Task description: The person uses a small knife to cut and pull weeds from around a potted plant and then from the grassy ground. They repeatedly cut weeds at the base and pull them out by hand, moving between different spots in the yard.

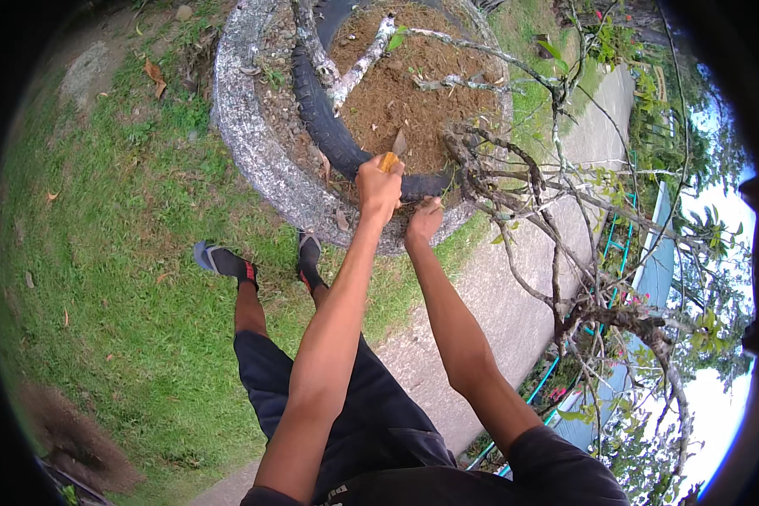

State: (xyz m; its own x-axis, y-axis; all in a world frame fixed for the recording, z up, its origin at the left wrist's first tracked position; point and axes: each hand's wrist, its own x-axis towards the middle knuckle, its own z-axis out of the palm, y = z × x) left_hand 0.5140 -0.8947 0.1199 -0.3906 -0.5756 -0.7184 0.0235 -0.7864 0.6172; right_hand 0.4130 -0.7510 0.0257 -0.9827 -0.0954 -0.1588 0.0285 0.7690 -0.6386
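Observation:
My left hand (pixel 378 188) is closed around the yellow-orange handle (pixel 389 162) of a small trowel-like tool. Its pointed metal blade (pixel 400 143) touches brown soil (pixel 379 120) inside a black tire (pixel 329 136). Close by on the right, my right hand (pixel 424 220) has curled fingers at the tire's outer edge, beside thin green stems. Whether it grips any of them is too small to tell. A round, weathered concrete planter ring (pixel 240 126) surrounds the tire, with gravel and dry leaves between the two.
A gnarled shrub with bare, twisted branches (pixel 531 183) leans over the planter's right side and reaches past my right arm. A pale lichen-covered branch (pixel 360 69) crosses the soil. Grass (pixel 133 303) borders the planter, and a concrete path (pixel 481 291) runs along the right.

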